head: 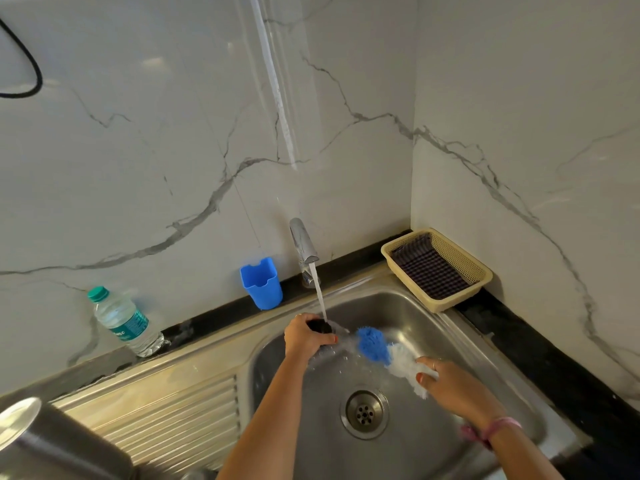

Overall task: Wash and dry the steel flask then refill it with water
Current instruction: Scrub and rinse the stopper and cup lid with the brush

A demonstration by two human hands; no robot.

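Steel flask (322, 328) sits under the running tap (304, 244), over the sink (460, 344), left hand (306, 337) fingers curled round it; right hand (450, 382) fingers pinch the blue-and-white bottle brush (388, 355).

I saw my left hand (304, 336) grip a dark object (321, 326) under the tap (304, 244) stream, over the sink (460, 344). My right hand (453, 386) held a blue-and-white brush (388, 355). A flask (52, 441) lay on the drainboard (166, 410).
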